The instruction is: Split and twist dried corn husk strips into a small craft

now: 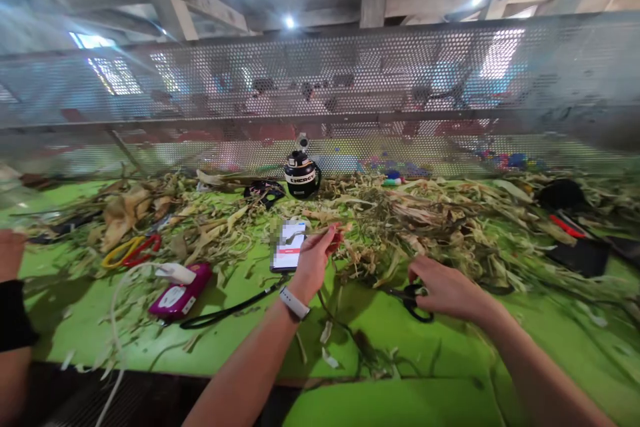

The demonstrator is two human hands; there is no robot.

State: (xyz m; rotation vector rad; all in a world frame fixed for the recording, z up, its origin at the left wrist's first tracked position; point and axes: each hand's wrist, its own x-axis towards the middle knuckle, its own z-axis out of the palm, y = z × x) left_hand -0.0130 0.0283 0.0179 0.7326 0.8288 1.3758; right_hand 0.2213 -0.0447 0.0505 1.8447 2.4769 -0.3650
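My left hand (pixel 316 259), with a pale watch band (pixel 295 303) on its wrist, is raised over the table with its fingers pinched together. A thin strip of dried husk (pixel 320 233) appears to run to its fingertips, partly hidden by the hand. To the left of it lies a lit phone (pixel 291 247), partly covered by husk. My right hand (pixel 445 287) is low over the green table, its fingers closed at the handles of black scissors (pixel 419 307). The scissors' blades point left. Dried plant husks (pixel 425 217) are heaped just beyond both hands.
A black bottle (pixel 301 177) stands near the perforated metal screen (pixel 320 93). On the left are a purple power bank (pixel 181 293) with a white plug and cable, and red-and-yellow-handled scissors (pixel 143 250). Another person's arm (pixel 13 307) reaches in there. A black cap (pixel 565 195) sits right.
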